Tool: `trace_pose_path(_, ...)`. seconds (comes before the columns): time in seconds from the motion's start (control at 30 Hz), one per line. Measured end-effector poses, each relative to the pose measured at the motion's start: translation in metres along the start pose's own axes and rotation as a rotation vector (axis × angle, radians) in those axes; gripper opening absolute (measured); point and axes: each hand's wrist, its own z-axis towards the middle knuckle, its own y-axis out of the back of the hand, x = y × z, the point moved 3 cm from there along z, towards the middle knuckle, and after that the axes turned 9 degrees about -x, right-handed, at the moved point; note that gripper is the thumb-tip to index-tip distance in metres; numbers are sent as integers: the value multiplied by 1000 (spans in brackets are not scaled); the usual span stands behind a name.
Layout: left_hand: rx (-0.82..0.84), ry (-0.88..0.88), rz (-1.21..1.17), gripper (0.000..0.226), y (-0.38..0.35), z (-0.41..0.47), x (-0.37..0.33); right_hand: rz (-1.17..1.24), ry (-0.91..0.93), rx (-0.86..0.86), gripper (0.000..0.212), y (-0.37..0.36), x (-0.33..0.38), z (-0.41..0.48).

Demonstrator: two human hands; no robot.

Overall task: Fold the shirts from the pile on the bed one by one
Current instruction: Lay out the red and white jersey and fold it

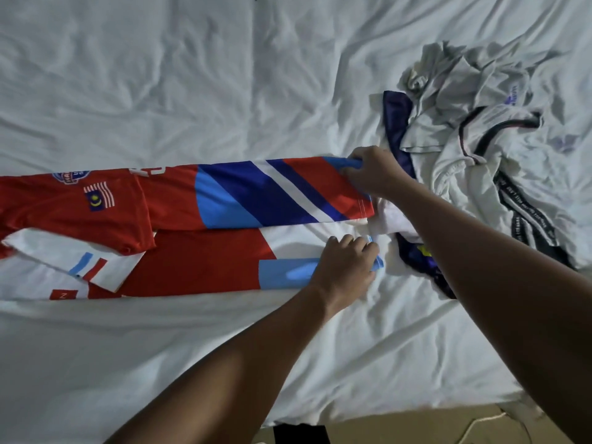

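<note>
A red, white and blue jersey [205,248] lies stretched sideways across the white bed [160,91], its sides folded in to a long strip. My right hand [373,173] grips the far corner of its hem, fingers curled over the light-blue edge. My left hand [347,264] pinches the near corner of the same hem. Both hands are at the jersey's right end. To the right lies the pile of shirts [474,136], mostly pale grey ones with dark trim, crumpled together. A dark blue shirt [398,120] pokes out beneath the pile, partly hidden by my right forearm.
Rumpled white sheet stretches across the far and left parts of the bed. The bed's near edge [384,415] runs along the bottom right, with tan floor and a thin white cord [480,424] below it.
</note>
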Motion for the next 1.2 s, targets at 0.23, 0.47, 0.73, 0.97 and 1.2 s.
trace_pose_path(0.23, -252, 529, -424, 19, 96, -20, 5, 275, -39, 50, 18, 28, 56, -11)
trace_pose_path(0.47, -428, 921, -490, 18, 189, -88, 58, 430, 78, 167, 20, 9, 190, -18)
trace_pose_path(0.73, -434, 1336, -434, 11, 187, -192, 179, 215, 108, 215, 19, -100, 306, -27)
trace_pose_path(0.97, -464, 1335, -495, 14, 163, -222, 217, 38, 100, 165, 48, -153, 310, -43)
trace_pose_path(1.2, -584, 853, -160, 30, 165, -207, 180, -78, 54, -83, 45, -112, 243, -34)
